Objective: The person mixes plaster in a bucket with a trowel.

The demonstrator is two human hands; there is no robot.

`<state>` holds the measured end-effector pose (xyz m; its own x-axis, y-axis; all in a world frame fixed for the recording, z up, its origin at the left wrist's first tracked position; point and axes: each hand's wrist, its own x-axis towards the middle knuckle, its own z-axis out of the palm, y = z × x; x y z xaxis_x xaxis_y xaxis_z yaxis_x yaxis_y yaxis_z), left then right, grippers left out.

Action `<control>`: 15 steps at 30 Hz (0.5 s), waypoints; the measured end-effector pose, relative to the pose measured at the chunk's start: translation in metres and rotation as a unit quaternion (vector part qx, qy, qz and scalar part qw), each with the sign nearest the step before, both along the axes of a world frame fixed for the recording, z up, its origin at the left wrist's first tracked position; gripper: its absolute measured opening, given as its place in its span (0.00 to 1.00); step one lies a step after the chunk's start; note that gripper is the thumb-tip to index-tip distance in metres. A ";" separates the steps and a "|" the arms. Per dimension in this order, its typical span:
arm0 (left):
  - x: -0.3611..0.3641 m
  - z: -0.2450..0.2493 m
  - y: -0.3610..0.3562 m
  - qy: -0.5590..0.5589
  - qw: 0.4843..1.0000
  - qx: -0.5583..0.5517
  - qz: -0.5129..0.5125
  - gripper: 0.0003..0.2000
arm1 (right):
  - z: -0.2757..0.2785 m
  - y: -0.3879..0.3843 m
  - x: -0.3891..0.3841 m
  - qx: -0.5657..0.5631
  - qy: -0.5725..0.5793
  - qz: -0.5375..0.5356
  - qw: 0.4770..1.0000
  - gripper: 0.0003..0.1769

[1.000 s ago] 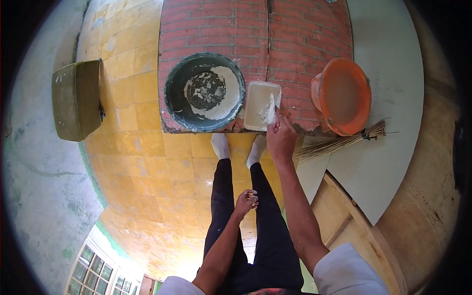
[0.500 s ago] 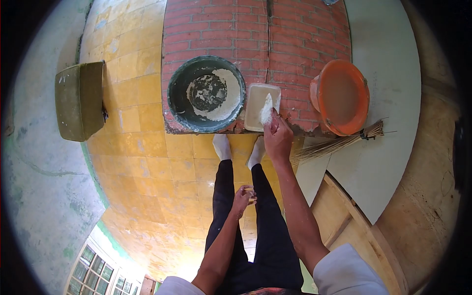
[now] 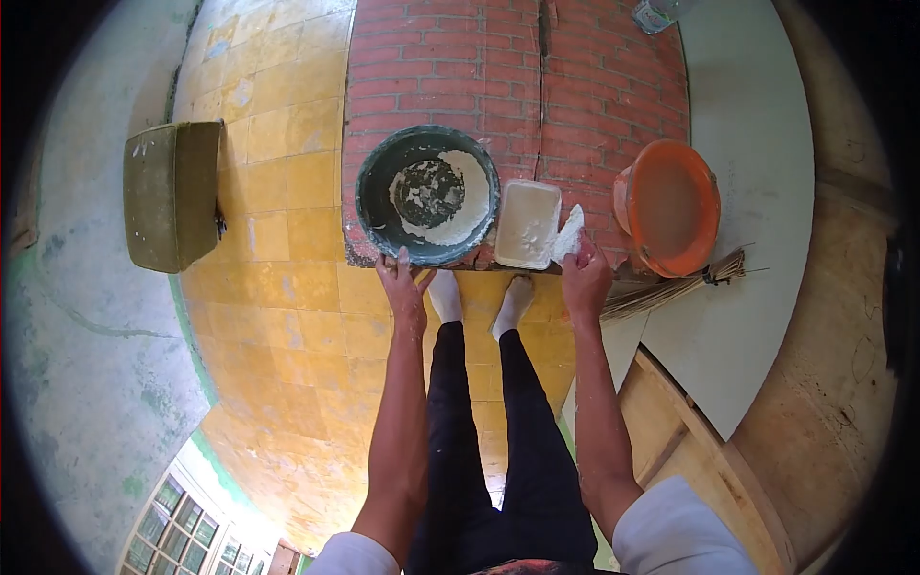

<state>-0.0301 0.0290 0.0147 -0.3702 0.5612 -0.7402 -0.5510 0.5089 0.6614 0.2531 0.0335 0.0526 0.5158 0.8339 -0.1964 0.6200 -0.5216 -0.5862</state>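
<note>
My left hand (image 3: 404, 287) is at the near rim of a dark green basin (image 3: 369, 225), fingers stretched out and apart, with fingertips touching the rim. White powder (image 3: 470, 196) lies in the basin, mostly along its right side. In my right hand (image 3: 586, 280) is a flat, pointed white piece (image 3: 569, 236) coated in powder, pinched at its lower end; what it is I cannot make out. It sits just right of a shallow whitish tray (image 3: 528, 263) holding cloudy liquid. The tray stands beside the basin at the near table edge.
The brick-patterned table (image 3: 431, 77) also carries an orange bucket (image 3: 714, 206) of murky liquid. A bundle of thin sticks (image 3: 661, 295) lies below it. A clear plastic bottle (image 3: 655, 14) is at the far right; an olive box-shaped object (image 3: 172, 196) stands left.
My left hand has come up from near my legs to the basin's near rim. My right hand has carried the white piece from over the tray to its right side. The view shifted slightly.
</note>
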 end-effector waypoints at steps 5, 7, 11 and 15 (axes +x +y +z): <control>-0.008 -0.027 0.009 0.043 0.994 -0.013 -0.103 0.31 | -0.019 0.001 0.021 -0.004 0.030 -0.013 0.999 0.17; -0.004 -0.020 0.011 0.021 0.995 -0.015 -0.101 0.28 | -0.025 0.003 0.025 -0.087 0.061 -0.022 0.994 0.16; 0.000 -0.023 0.007 -0.011 0.996 -0.010 -0.087 0.25 | -0.032 0.009 0.028 -0.115 0.110 0.006 0.987 0.15; -0.003 -0.034 0.006 -0.036 0.997 0.001 -0.071 0.25 | -0.013 0.014 0.029 -0.040 0.030 0.044 0.998 0.15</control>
<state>-0.0333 0.0350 -0.0196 -0.2320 0.6057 -0.7611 -0.5197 0.5842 0.6234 0.2825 0.0470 0.0394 0.4260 0.8560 -0.2928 0.6302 -0.5130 -0.5828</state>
